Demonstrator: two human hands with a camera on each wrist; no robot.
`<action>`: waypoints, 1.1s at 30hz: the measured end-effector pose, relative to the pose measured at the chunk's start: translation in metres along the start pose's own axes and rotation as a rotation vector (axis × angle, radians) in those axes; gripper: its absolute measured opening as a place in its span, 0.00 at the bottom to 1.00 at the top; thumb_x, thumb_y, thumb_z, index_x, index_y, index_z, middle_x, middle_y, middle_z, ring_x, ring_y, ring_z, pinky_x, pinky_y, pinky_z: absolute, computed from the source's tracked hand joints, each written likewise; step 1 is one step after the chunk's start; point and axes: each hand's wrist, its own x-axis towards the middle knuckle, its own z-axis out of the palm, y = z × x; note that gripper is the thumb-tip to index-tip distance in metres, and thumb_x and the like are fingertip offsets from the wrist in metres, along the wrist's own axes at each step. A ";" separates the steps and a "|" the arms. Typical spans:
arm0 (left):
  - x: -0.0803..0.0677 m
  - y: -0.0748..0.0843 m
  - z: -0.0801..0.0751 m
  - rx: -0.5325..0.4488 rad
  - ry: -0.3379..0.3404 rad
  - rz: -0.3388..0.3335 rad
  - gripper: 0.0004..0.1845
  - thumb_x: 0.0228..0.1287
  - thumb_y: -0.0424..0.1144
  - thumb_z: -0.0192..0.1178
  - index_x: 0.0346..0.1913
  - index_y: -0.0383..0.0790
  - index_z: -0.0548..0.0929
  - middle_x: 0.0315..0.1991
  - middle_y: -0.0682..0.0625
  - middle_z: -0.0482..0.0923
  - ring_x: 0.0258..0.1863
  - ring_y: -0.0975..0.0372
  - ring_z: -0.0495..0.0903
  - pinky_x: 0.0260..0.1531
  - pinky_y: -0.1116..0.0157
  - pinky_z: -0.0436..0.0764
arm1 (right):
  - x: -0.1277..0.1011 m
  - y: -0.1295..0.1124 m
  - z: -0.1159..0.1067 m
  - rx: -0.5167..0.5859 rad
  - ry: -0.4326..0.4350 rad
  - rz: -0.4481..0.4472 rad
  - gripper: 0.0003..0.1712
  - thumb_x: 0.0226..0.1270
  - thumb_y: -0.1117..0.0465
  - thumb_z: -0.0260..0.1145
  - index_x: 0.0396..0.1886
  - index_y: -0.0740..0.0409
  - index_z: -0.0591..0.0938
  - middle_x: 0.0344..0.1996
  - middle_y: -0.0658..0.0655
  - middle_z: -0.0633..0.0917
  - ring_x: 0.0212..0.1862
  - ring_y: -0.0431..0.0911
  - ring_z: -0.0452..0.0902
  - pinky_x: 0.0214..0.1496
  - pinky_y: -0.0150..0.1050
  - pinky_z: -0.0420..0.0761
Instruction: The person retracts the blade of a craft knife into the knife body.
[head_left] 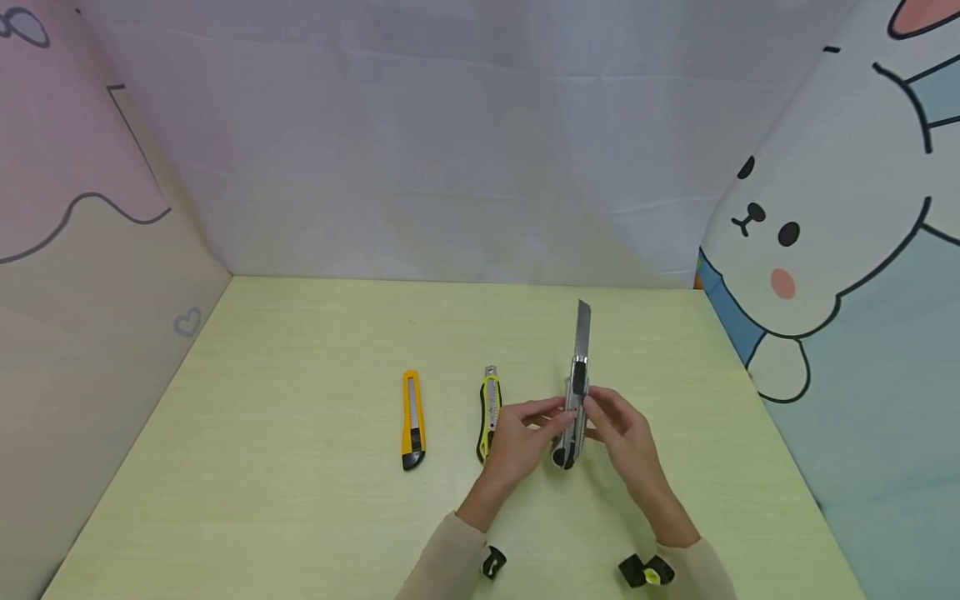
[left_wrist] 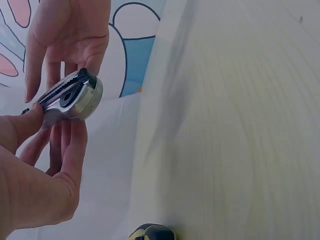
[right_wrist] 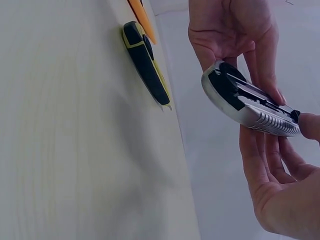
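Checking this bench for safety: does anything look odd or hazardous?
Yes. The silver knife, gripped by the left hand and right hand, has its blade pushed far out, bare and pointing away. The orange knife and yellow-black knife lie flat on the table, no long blade showing.

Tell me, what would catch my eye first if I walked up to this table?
Probably the silver utility knife held by both hands, left hand and right hand, with its long blade slid out and pointing away from the person. Next, two more cutters lying side by side on the pale green table: an orange utility knife and a yellow-and-black utility knife. A cartoon rabbit decorates the right wall.
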 end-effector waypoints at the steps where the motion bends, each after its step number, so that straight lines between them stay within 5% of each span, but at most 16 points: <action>1: 0.000 0.000 0.001 -0.002 -0.003 0.001 0.16 0.67 0.41 0.71 0.54 0.40 0.89 0.41 0.50 0.88 0.38 0.64 0.83 0.36 0.65 0.86 | 0.001 -0.001 0.000 -0.005 0.003 0.003 0.21 0.81 0.56 0.59 0.63 0.65 0.77 0.51 0.47 0.85 0.52 0.40 0.83 0.50 0.40 0.87; 33: -0.003 -0.008 0.008 0.026 0.030 0.044 0.15 0.65 0.39 0.73 0.52 0.37 0.90 0.39 0.49 0.89 0.35 0.65 0.83 0.32 0.70 0.83 | 0.016 -0.022 0.008 -0.020 0.166 0.210 0.27 0.73 0.41 0.66 0.53 0.61 0.83 0.39 0.50 0.90 0.41 0.43 0.84 0.42 0.40 0.88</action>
